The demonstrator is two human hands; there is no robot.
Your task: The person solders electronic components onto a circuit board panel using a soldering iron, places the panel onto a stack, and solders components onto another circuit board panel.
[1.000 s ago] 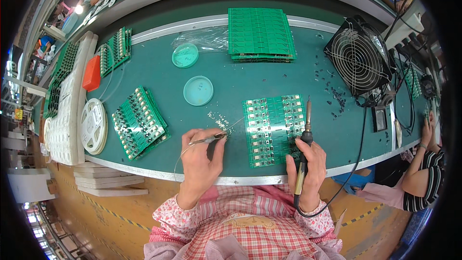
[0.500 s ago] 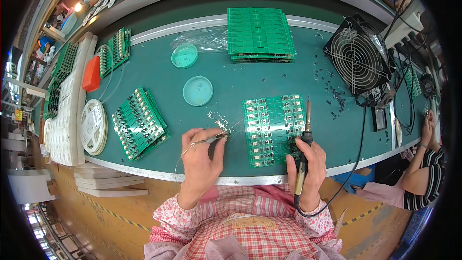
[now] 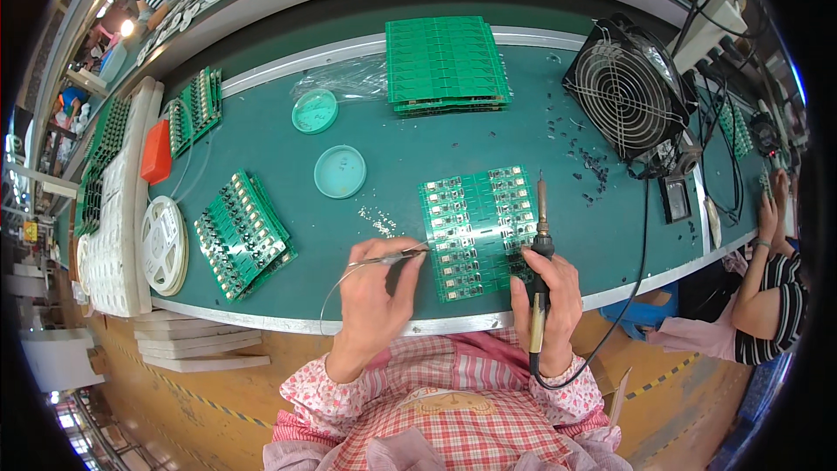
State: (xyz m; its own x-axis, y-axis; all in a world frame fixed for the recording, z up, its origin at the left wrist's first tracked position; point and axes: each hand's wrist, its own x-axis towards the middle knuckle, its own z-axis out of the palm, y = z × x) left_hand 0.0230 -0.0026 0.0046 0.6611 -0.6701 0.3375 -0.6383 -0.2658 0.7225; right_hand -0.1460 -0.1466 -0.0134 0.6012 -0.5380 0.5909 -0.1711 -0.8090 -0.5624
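Note:
My left hand [image 3: 373, 303] is closed on a pair of tweezers [image 3: 384, 258], whose tips reach the left edge of a green circuit board panel [image 3: 488, 235]. A thin wire [image 3: 324, 303] loops down from the same hand. Whether the tips hold a part is too small to tell. My right hand [image 3: 558, 292] grips a soldering iron [image 3: 543, 227] like a pen, its tip pointing away from me beside the panel's right edge. Rows of small pale and dark components line the panel. Tiny white parts [image 3: 377, 221] lie scattered left of it.
Two round turquoise dishes [image 3: 340, 172] stand behind the white parts. Stacked green boards [image 3: 446, 61] sit at the back, more boards [image 3: 244, 234] at left beside a white reel [image 3: 164, 244]. A black fan [image 3: 623, 92] stands at back right. Another person's arm [image 3: 757, 283] shows far right.
My left hand has moved right with the tweezers, from the scattered white parts to the panel's left edge. The right hand keeps its hold on the soldering iron. The view has shifted slightly.

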